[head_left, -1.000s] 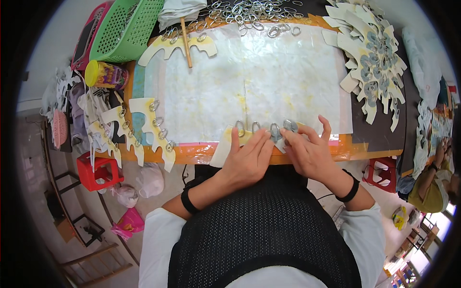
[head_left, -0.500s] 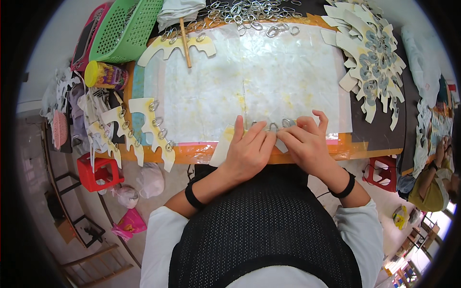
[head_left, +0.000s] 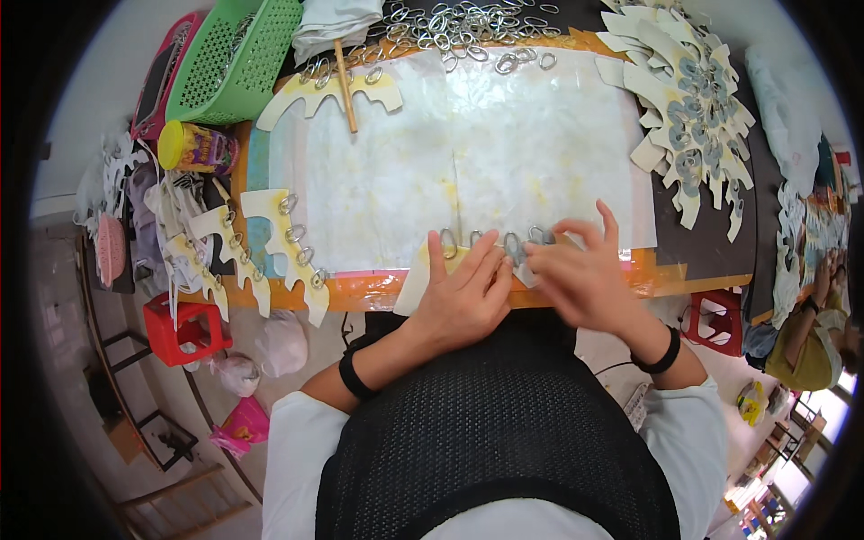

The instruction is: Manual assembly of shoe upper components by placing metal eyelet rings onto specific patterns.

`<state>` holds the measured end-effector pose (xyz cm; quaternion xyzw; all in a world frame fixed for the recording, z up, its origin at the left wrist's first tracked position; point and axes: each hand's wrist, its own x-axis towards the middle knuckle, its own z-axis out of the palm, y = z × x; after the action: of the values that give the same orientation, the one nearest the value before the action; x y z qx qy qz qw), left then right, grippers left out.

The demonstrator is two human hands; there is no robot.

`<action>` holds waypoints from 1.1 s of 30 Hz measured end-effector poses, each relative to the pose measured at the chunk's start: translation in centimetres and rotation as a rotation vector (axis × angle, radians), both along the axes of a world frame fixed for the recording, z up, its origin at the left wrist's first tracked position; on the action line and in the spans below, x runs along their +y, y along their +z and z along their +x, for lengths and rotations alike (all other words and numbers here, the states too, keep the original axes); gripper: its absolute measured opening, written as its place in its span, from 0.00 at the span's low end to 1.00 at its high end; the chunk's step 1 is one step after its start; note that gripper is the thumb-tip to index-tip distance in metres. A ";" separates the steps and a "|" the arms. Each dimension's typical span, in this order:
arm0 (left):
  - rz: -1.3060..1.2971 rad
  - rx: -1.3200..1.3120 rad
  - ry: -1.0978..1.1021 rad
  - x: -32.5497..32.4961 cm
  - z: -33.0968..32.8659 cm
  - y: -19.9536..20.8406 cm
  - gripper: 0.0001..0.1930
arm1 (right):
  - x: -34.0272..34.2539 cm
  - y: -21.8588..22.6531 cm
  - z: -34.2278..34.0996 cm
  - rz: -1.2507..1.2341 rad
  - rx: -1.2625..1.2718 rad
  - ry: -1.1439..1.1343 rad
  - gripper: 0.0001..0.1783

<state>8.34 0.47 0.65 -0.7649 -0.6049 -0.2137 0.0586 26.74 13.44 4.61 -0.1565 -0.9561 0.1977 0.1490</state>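
A cream cut piece (head_left: 416,282) with scalloped tabs lies at the table's near edge, partly hidden under my hands. Metal oval rings, including one ring (head_left: 513,245), sit along its far side. My left hand (head_left: 463,292) rests over the piece, thumb apart and fingers stretched, with fingertips touching it beside that ring. To the right, my right hand (head_left: 580,279) is close to the tabs at the right end. Its outer fingers are raised, while motion smears its thumb side. Whether it pinches anything does not show.
White sheeting (head_left: 387,171) covers the table's middle. At left lie ringed cream pieces (head_left: 270,207) and a yellow-lidded jar (head_left: 184,147). Loose rings (head_left: 450,31) and a green basket (head_left: 193,90) are at the back. A wooden stick (head_left: 346,90) crosses another piece. Stacked pieces (head_left: 661,85) fill the right.
My right hand's fingers have lifted and spread somewhat, its wrist shifting slightly right. My left fingers have straightened and drawn back a little, showing more of the rings.
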 end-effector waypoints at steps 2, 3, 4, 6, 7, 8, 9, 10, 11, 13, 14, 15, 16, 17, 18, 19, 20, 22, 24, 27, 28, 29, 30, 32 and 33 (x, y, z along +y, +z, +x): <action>-0.002 0.006 0.014 0.0 0.0 -0.1 0.17 | 1.1 0.3 -0.2 -0.089 0.147 -0.161 0.15; 0.006 -0.017 0.035 0.0 0.1 -0.1 0.18 | 0.9 1.1 -0.8 -0.119 0.193 -0.233 0.14; 0.013 -0.039 0.055 0.0 0.2 -0.1 0.18 | 0.8 1.9 -1.5 -0.150 0.241 -0.298 0.14; 0.041 -0.068 0.078 -0.1 0.3 -0.1 0.19 | 1.0 0.8 -2.5 -0.126 0.180 -0.194 0.13; 0.062 -0.075 0.078 -0.1 0.1 -0.3 0.19 | 1.2 0.3 -2.7 -0.112 0.150 -0.143 0.12; 0.084 -0.082 0.079 -0.2 0.0 -0.4 0.20 | 1.2 0.2 -2.6 -0.162 0.105 -0.123 0.12; 0.098 -0.088 0.095 -0.2 -0.2 -0.3 0.20 | 1.3 -0.1 -2.7 -0.216 0.060 -0.100 0.12; 0.112 -0.095 0.111 -0.2 -0.3 -0.3 0.20 | 1.3 -0.2 -2.7 -0.270 0.016 -0.076 0.12; 0.126 -0.101 0.127 -0.3 -0.4 -0.2 0.20 | 1.3 0.0 -2.9 -0.424 -0.004 -0.106 0.12; 0.183 -0.129 0.175 -0.4 -1.2 0.8 0.17 | 1.1 0.3 -3.1 -0.731 -0.042 -0.172 0.12; 0.212 -0.143 0.199 -0.6 -1.6 1.4 0.15 | 1.0 0.1 -3.1 -0.870 0.028 -0.185 0.13; 0.032 -0.392 0.158 -1.2 -2.0 1.9 0.13 | 1.0 -0.1 -3.1 -1.005 0.100 -0.195 0.13; -0.154 -0.635 0.115 -2.2 -2.4 2.4 0.10 | 1.0 -0.2 -3.1 -1.143 0.174 -0.202 0.14; -0.343 -0.875 0.069 -2.6 -2.6 3.0 0.08 | 1.0 0.2 -3.2 -1.195 0.236 -0.188 0.15; -0.454 -1.038 0.042 -2.0 -2.2 3.7 0.08 | 1.0 0.9 -3.6 -1.244 0.295 -0.170 0.16; -0.559 -1.288 0.108 -1.6 -1.8 4.2 0.09 | 1.0 1.5 -3.9 -1.297 0.356 -0.146 0.17; -0.661 -1.538 0.176 -1.3 -1.5 4.5 0.10 | 0.8 1.9 -4.2 -1.310 0.378 -0.128 0.18; -0.665 -1.837 0.122 -1.2 -1.8 4.0 0.12 | 0.1 2.4 -4.6 -1.334 0.426 -0.108 0.20; -0.678 -1.754 0.282 0.0 -2.1 4.2 0.12 | -0.6 2.4 -5.3 -1.351 0.489 -0.121 0.16; -0.436 -1.721 0.398 1.2 -1.0 5.5 0.11 | -0.7 2.9 -5.4 -1.302 0.318 -0.159 0.09; -0.381 -1.687 0.328 1.0 -1.4 5.5 0.11 | -0.5 3.2 -5.3 -1.270 0.220 -0.177 0.07; -0.328 -1.651 0.258 0.9 -1.8 5.4 0.11 | -0.4 3.5 -5.2 -1.290 0.220 -0.127 0.06; -0.308 -1.765 0.180 0.6 -2.0 4.8 0.11 | -0.4 3.7 -5.2 -1.309 0.218 -0.078 0.07; -0.304 -1.999 0.034 0.0 -2.3 3.6 0.11 | -0.8 3.6 -5.3 -1.436 0.296 -0.006 0.09; -0.323 -2.120 -0.026 0.0 -2.4 3.5 0.11 | -1.0 3.1 -5.4 -1.483 0.327 0.003 0.09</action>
<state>5.92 0.46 4.20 -0.1944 -0.3603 -0.6869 -0.6005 21.36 12.48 7.72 -0.1831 -0.5386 0.8096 0.1443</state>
